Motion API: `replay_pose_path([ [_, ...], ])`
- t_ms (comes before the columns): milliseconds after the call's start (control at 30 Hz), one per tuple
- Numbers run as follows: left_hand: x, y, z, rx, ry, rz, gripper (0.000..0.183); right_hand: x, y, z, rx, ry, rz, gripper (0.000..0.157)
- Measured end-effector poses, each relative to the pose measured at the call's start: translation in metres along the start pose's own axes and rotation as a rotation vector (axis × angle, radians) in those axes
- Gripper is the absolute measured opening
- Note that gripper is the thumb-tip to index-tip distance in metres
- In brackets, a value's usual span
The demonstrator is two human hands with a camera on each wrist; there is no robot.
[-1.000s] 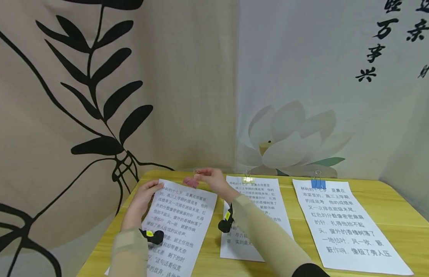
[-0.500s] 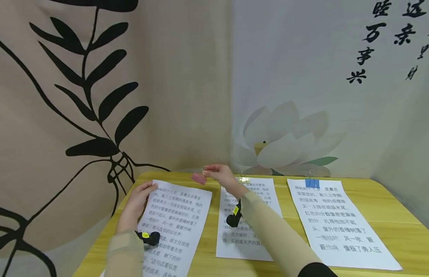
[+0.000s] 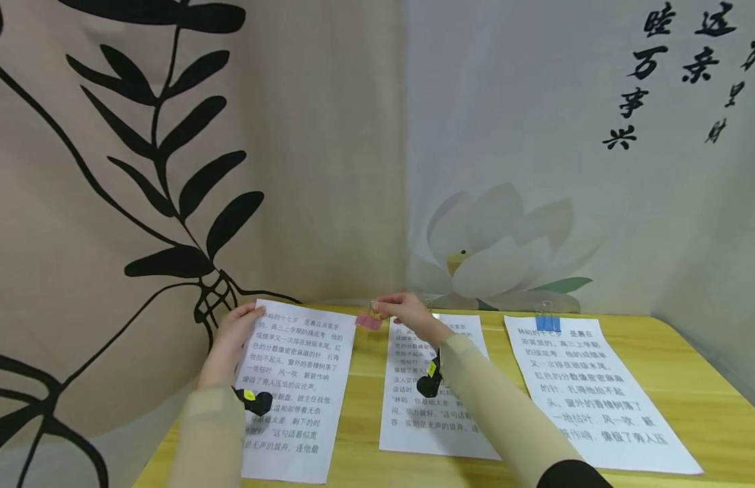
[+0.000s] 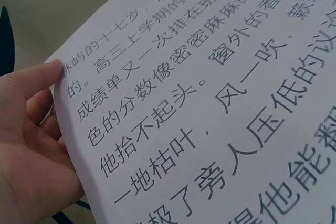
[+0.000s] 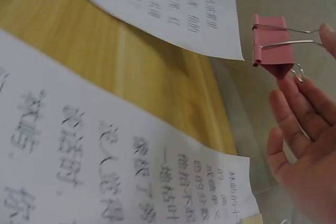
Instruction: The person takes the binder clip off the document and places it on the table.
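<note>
My left hand grips the upper left edge of a printed sheet of paper, thumb on the front and other fingers behind it in the left wrist view. The sheet's top is raised off the table. My right hand pinches a pink binder clip by its wire handles. In the right wrist view the clip hangs close to the sheet's top right corner, with a small gap between them. Whether more than one page is in the left hand cannot be told.
A second printed sheet lies in the middle under my right forearm, a yellow clip at its top. Further right lies a third sheet with a blue binder clip. The wooden table ends at a curtain behind.
My left hand has raised the top of the left sheet and shifted it left and away from me. My right hand has moved the pink binder clip rightward.
</note>
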State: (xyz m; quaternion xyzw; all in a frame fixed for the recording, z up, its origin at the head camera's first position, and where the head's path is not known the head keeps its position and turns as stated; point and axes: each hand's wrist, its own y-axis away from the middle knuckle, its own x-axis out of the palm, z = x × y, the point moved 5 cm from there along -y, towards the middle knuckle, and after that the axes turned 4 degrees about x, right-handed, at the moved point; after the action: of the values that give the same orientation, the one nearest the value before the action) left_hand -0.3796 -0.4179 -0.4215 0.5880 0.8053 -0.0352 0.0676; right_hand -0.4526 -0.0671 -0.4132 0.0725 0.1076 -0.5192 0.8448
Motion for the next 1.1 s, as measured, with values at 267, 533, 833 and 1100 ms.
replay_pose_path([
  [267, -0.007, -0.017, -0.001, -0.077, -0.117, -0.014, 0.051, 0.018, 0.006, -0.008, -0.006, 0.126, 0.164, 0.036],
  [533, -0.008, -0.025, 0.022, -0.125, -0.165, 0.029, 0.048, 0.036, 0.010, -0.021, 0.046, 0.236, 0.228, 0.036],
  [833, -0.002, -0.028, 0.037, -0.119, -0.173, 0.021, 0.050, 0.045, 0.015, -0.029, 0.105, 0.263, 0.245, 0.029],
  [1100, 0.000, -0.030, 0.040, -0.111, -0.183, 0.019, 0.046, 0.050, 0.013, -0.033, 0.120, 0.306, 0.209, 0.032],
])
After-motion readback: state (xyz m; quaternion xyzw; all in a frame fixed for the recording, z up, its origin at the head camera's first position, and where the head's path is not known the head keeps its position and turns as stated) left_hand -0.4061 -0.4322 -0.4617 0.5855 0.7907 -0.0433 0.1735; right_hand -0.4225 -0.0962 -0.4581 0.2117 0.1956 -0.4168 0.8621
